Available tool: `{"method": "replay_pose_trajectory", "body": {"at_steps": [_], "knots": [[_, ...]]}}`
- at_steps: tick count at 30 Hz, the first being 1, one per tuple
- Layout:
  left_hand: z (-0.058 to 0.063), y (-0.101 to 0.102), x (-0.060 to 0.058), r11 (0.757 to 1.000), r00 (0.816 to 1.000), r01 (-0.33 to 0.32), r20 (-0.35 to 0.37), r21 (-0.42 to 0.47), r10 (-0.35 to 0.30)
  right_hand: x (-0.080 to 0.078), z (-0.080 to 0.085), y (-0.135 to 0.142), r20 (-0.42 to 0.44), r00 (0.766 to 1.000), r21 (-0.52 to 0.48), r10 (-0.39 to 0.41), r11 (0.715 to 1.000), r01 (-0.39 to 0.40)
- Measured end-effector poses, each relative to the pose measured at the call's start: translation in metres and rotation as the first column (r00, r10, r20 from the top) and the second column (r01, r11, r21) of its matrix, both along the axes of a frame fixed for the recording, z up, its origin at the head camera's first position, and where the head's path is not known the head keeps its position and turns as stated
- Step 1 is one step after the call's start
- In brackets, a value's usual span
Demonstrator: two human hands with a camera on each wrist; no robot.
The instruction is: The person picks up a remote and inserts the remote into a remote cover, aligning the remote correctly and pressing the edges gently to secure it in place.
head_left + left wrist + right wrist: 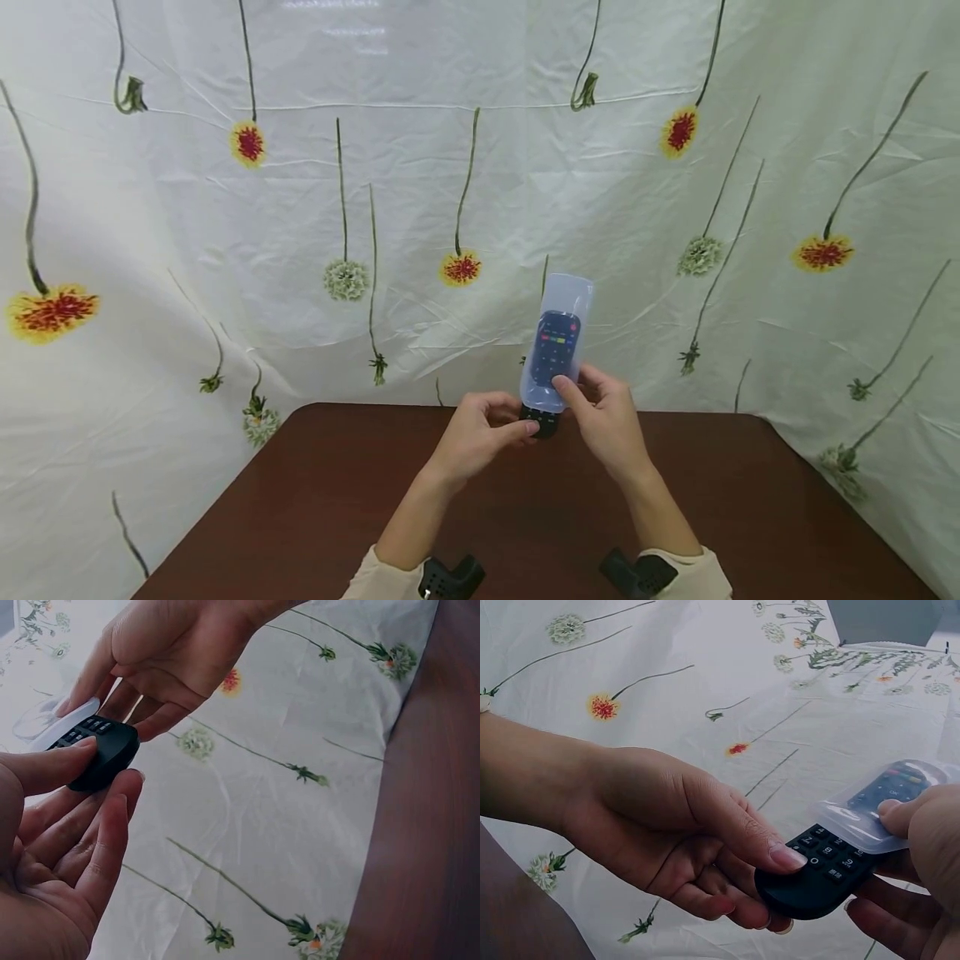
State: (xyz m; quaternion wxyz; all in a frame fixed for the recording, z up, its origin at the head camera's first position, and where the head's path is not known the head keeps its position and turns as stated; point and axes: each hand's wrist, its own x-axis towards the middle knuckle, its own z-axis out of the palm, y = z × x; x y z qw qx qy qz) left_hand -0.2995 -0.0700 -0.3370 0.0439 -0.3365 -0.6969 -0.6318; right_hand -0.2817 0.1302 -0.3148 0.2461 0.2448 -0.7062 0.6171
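A black remote control (810,889) with number keys is held above the table, partly inside a translucent soft sleeve (567,293). Its bottom end, with the lowest keys, sticks out of the sleeve's mouth, while the upper part with coloured buttons shows through the cover. My left hand (480,437) pinches that bare end, thumb on the keys and fingers underneath. On the other side my right hand (606,417) grips the sleeve near its mouth, thumb on the front. Beyond the remote's top the sleeve looks flat, with nothing inside.
The dark brown table (517,517) lies below both hands. Behind it hangs a white cloth (420,208) printed with flowers, which also runs down along the sides. Black wrist cameras (453,577) sit at both cuffs.
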Motion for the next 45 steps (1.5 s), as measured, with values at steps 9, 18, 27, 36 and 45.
{"method": "replay_pose_trajectory", "body": {"at_steps": [9,18,27,36,45], "knots": [[0.000,0.001,-0.001,1.000,1.000,-0.006,-0.003,0.007,0.006,-0.002,-0.001,0.000,-0.036,0.999,0.070,-0.041,0.997,0.043],[-0.001,0.000,0.000,1.000,1.000,-0.001,-0.006,0.005,0.001,-0.003,-0.003,0.000,-0.015,1.000,0.070,-0.021,0.997,0.022],[0.001,-0.002,0.001,0.999,0.998,0.044,0.055,-0.015,-0.043,-0.001,-0.001,0.001,-0.012,0.999,0.074,-0.047,0.996,0.048],[0.008,-0.017,0.001,0.995,0.998,-0.057,0.027,-0.081,0.059,-0.001,-0.002,0.000,-0.029,0.999,0.059,-0.041,0.997,0.043],[0.015,-0.022,0.005,0.964,0.982,-0.165,-0.054,0.206,0.180,-0.004,-0.009,-0.010,-0.072,0.997,0.164,-0.009,0.986,0.020]]}}
